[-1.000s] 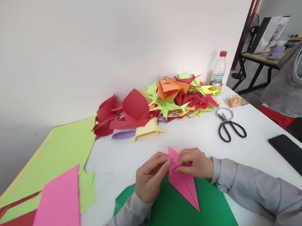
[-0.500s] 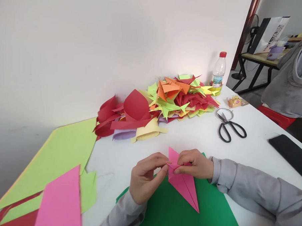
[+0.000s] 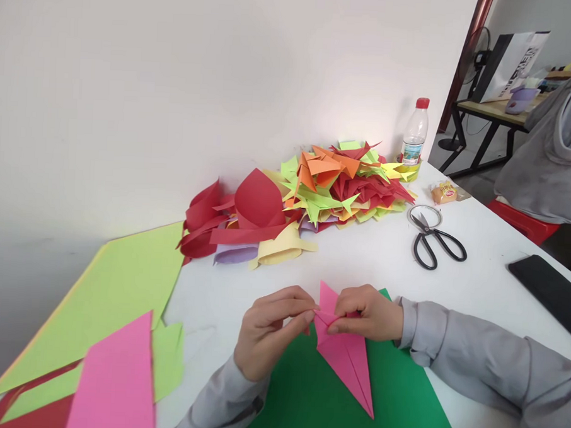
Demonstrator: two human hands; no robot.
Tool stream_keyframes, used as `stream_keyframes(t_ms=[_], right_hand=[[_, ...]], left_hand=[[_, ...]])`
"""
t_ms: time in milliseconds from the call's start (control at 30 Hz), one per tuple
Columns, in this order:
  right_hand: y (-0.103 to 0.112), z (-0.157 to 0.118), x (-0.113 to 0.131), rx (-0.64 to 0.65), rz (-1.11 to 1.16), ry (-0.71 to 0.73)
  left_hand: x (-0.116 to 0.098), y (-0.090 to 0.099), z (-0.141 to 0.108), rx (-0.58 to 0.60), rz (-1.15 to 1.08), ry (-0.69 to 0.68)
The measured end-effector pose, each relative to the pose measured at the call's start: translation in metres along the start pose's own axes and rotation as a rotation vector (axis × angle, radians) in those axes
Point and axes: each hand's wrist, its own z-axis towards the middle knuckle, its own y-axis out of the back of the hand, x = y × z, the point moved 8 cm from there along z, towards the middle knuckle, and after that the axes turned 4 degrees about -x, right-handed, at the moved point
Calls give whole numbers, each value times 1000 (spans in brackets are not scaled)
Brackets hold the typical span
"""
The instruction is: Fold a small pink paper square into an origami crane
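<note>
A folded pink paper [image 3: 349,362] with a long lower point is held over a green sheet [image 3: 315,401]. My left hand [image 3: 271,330] pinches a small pointed flap at the paper's left side between thumb and fingertips. On the upper right part of the same paper, my right hand [image 3: 366,312] is closed, its thumb and curled fingers gripping near the flap's base. One tip of the paper sticks up between the two hands. My right fingers hide part of the folds.
Behind lies a pile of folded coloured papers [image 3: 324,184]. Black-handled scissors [image 3: 431,236], a tape roll, a bottle [image 3: 414,137], a wrapped snack [image 3: 444,192] and a black phone [image 3: 547,291] are at right. Flat sheets [image 3: 113,370] lie left. A person in grey sits far right.
My left hand has moved slightly left with the small flap in its fingertips. The paper's lower tip has shifted a little down. My right hand has hardly moved.
</note>
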Motion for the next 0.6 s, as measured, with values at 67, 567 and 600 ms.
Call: stream_keyframes(t_ms=[67,567,600], right_hand=[[1,0,1,-15,3,5],[-2,-2,-7,20,-18,-65],[-2,-2,-7,16,-13,-59]], left_hand=[[8,-1,-2,-13,-64,60],[10,-4,-5,-76,9,87],[11,-4,-5,-84,8,100]])
